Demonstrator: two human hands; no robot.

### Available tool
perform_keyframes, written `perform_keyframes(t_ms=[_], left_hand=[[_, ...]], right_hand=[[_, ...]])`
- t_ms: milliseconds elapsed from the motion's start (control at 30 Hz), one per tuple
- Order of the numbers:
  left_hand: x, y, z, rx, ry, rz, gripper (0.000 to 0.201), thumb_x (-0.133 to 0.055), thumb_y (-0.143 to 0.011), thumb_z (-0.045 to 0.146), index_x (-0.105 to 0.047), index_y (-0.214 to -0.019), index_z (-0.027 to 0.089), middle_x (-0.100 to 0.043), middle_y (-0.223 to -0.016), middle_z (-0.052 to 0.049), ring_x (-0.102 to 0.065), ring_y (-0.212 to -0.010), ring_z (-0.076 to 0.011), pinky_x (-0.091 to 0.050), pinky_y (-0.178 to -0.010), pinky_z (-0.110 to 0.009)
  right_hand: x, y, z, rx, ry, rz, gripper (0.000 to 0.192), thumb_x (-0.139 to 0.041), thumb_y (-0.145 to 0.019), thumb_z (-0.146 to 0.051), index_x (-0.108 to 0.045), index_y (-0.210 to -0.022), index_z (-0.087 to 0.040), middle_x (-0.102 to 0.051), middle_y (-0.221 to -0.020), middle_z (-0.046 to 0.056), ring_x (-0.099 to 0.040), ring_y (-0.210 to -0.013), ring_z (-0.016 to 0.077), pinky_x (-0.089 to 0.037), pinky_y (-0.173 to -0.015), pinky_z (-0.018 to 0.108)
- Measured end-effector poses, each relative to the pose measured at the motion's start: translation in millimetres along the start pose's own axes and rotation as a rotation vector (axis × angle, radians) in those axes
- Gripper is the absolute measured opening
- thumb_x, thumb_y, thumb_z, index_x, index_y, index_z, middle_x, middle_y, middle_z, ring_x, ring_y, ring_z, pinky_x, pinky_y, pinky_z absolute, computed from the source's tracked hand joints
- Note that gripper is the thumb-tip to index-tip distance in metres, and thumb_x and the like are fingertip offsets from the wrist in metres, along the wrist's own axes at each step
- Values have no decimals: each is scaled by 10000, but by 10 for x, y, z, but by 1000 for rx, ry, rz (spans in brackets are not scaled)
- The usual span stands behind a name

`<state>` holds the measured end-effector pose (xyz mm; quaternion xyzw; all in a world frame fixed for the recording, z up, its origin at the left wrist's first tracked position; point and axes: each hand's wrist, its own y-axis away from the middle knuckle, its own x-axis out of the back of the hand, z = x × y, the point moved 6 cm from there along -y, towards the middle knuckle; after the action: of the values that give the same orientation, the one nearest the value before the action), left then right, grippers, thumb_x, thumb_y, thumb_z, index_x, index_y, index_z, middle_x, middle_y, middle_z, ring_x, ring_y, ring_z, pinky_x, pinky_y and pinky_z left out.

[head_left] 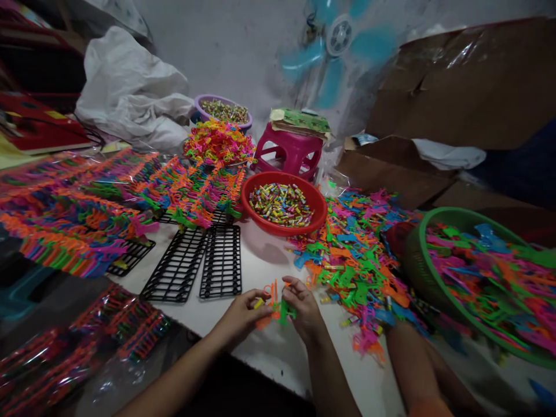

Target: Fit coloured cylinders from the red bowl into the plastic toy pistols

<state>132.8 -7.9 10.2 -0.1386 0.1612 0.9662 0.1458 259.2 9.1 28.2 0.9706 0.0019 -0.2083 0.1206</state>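
Note:
Over the near edge of the white table, my left hand (247, 313) is closed, with a small yellow tube (259, 303) between its fingers. An orange plastic toy piece (274, 292) stands upright between my two hands; its lower part is at my left fingertips. My right hand (306, 310) is closed on a green plastic toy piece (285, 313), which touches or overlaps the orange one. Whether the two pieces are joined, I cannot tell. Nearest to my right hand is a loose heap of coloured plastic toy pieces (356, 260) with some small tubes among them.
Black plastic racks (220, 260) lie left of my hands. Beyond is a red basin (319, 223) of small tubes. Racks full of coloured pieces (78, 231) cover the left side. At right stand a green basket (417, 284) and a person's bare limb (410, 359). A fan (339, 37) spins behind.

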Motion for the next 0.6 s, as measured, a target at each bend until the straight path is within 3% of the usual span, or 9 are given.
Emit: perform_keyframes(t_ms=[133, 300, 467, 600], left_hand=[[-62, 114, 328, -68, -65, -74, 463, -671, -627, 367, -585, -1021, 138, -628, -821, -27, -552, -690, -142, -420, -633, -238], [-116, 310, 744, -215, -645, -120, 347, -582, -720, 297, -618, -1051, 201, -656, -740, 2, -536, -611, -128, -377, -574, -205], [-191, 416, 850, -322, -807, -122, 331, -560, -736, 238, -608, -1063, 248, -684, -841, -31, -579, -686, -162, -384, -627, -212], [-290, 483, 899, -330, -807, -182, 257, -526, -746, 196, -636, -975, 242, -677, -817, -27, -585, -716, -166, -386, -638, -206]], right_hand=[[-18, 65, -156, 117, 113, -24, 331, -727, -558, -240, -641, -877, -223, -492, -625, -48, -446, -533, 73, -358, -500, 195], [-173, 182, -383, 255, 316, -116, 182, -687, -622, -244, -697, -804, -257, -537, -697, 1, -497, -656, 131, -410, -586, 257], [-192, 221, -428, 364, 277, -191, 176, -690, -638, -270, -699, -812, -294, -506, -782, 17, -485, -729, 142, -407, -613, 262], [-195, 203, -351, 314, 153, -262, 185, -695, -637, -319, -696, -820, -299, -531, -803, 22, -495, -734, 146, -407, -638, 279]])
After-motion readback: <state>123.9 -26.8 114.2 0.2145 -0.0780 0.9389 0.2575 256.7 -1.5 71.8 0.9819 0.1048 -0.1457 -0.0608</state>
